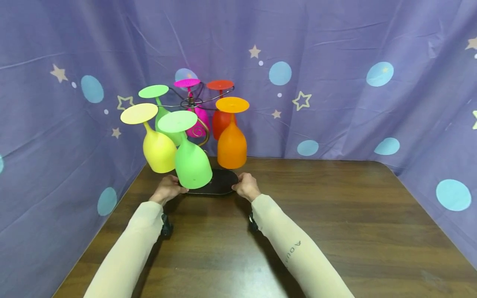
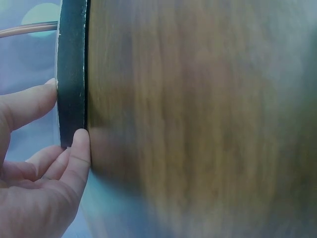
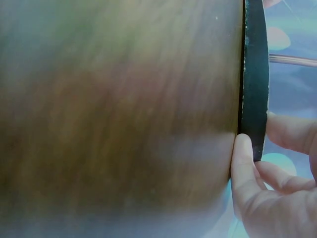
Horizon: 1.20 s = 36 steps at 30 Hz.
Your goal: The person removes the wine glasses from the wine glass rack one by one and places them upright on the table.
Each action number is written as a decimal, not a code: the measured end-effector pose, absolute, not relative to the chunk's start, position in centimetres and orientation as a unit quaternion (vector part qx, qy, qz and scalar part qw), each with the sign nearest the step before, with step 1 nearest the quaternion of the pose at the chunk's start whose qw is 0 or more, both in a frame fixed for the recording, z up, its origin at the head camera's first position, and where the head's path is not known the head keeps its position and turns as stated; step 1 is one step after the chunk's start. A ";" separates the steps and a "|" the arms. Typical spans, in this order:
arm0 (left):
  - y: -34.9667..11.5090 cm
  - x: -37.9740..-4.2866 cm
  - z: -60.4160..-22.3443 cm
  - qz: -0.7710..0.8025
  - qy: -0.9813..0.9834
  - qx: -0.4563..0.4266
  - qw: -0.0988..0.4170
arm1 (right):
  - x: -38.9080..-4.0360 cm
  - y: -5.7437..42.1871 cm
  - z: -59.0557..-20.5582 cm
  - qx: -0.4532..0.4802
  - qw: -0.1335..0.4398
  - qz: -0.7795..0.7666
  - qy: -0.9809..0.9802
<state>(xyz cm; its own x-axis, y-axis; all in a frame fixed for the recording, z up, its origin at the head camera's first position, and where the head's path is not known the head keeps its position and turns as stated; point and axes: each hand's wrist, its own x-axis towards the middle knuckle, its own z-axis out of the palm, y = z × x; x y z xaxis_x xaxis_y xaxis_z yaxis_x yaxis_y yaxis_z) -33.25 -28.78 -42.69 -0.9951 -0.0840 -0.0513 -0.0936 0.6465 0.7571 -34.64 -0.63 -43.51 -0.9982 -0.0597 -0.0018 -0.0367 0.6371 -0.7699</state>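
A stemware rack with a black oval base [image 1: 223, 182] and a curled metal frame [image 1: 191, 102] stands toward the back left of the table. Several coloured plastic goblets hang upside down from it, among them a light green goblet [image 1: 193, 165], a yellow goblet [image 1: 160, 152] and an orange goblet [image 1: 232, 149]. My left hand [image 1: 169, 189] grips the base's left end, thumb and fingers on its edge [image 2: 72, 74]. At the right end my right hand [image 1: 247, 186] pinches the base the same way. Whether the base touches the table cannot be told.
Behind the rack a pink goblet [image 1: 198, 122] and a red goblet [image 1: 222, 124] hang close to the purple curtain [image 1: 335, 103]. The brown wooden table [image 1: 335, 223] extends far to the right of the rack. Curtain also runs along the left side.
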 end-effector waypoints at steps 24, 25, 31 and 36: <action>-26.5 -32.2 -43.5 0.409 0.911 -0.046 0.018 | -34.2 2.0 -43.9 -0.050 0.015 -0.406 0.912; -26.3 -32.2 -43.4 0.410 0.911 -0.044 0.020 | -34.2 2.3 -43.9 -0.052 0.014 -0.406 0.912; -25.4 -32.3 -42.9 0.411 0.910 -0.039 0.033 | -34.5 3.3 -43.8 -0.063 0.006 -0.405 0.912; -24.8 -32.3 -42.4 0.405 0.914 -0.026 0.022 | -34.5 3.8 -43.6 -0.061 0.004 -0.397 0.916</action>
<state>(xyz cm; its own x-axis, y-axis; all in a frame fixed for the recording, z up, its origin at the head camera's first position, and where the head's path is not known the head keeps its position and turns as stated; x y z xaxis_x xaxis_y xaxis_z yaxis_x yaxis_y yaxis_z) -32.26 -24.83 -42.41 -0.9977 -0.0303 -0.0614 -0.0658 0.6701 0.7393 -34.51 3.82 -43.64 -0.9926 -0.1144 0.0403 -0.1076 0.6773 -0.7278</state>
